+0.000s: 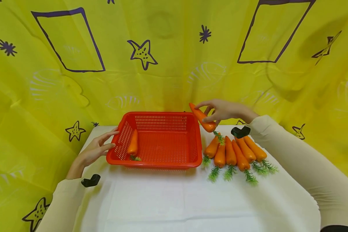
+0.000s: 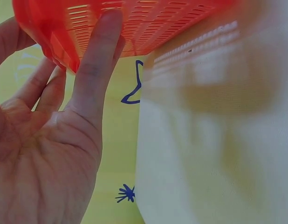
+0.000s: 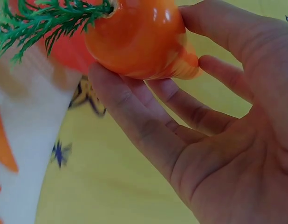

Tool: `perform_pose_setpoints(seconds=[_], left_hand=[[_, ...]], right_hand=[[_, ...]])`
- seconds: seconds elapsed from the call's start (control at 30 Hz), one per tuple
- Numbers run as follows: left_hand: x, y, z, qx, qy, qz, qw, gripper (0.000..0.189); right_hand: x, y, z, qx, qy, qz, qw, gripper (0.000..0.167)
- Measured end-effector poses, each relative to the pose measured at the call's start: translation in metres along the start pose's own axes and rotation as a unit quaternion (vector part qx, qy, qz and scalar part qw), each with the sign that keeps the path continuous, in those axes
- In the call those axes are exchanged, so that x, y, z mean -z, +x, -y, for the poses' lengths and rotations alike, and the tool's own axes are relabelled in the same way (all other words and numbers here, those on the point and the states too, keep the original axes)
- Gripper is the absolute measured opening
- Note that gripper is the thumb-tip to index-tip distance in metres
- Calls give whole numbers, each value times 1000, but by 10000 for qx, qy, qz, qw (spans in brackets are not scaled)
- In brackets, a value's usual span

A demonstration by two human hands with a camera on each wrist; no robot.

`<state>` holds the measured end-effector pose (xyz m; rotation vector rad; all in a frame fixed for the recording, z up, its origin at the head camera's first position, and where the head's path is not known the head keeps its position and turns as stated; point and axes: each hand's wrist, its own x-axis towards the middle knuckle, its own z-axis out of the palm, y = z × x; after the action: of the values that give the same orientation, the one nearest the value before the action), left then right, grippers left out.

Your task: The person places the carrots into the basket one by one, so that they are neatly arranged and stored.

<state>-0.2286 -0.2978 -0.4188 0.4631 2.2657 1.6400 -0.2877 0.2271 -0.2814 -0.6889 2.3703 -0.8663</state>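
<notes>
My right hand [image 1: 219, 110] holds an orange toy carrot [image 1: 203, 120] slantwise between thumb and fingers, just above the basket's right rim. Its thick end points down toward me, and its green leafy top [image 3: 65, 18] hangs free. At the red plastic basket's [image 1: 162, 163] left side, my left hand [image 1: 95, 150] holds the rim, thumb and fingertips spread along it. The left wrist view has a straight finger [image 2: 95, 65] lying against the slotted outer wall. Inside the basket, one carrot [image 1: 133, 143] lies by the left wall, tip pointing away from me.
Right of the basket, several carrots [image 1: 240, 158] lie side by side on the white-covered table [image 1: 168, 199], leafy tops toward me. Behind the table hangs a yellow curtain [image 1: 174, 80] with drawn starfish and fish, close to the basket's far rim.
</notes>
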Motion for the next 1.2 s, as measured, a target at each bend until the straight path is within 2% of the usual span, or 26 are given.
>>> perform_pose_setpoints(seconds=[0.2, 0.43, 0.67, 1.03, 1.2], left_hand=[[0, -1, 1, -58, 36, -12, 10000, 57], [1, 1, 0, -117, 180, 15, 9998, 57], [2, 1, -1, -111, 284, -26, 9995, 56], [1, 1, 2, -44, 214, -48, 9997, 56], [1, 2, 2, -74, 198, -28, 9998, 56]], right_hand=[[-19, 39, 16, 175, 148, 90, 9997, 64], [-50, 84, 29, 401, 521, 272, 9975, 63], [-82, 125, 37, 416, 940, 429, 9938, 62], [-126, 171, 42, 35, 1216, 387, 9918, 61], [-143, 187, 38, 27, 1066, 356, 9937, 59]])
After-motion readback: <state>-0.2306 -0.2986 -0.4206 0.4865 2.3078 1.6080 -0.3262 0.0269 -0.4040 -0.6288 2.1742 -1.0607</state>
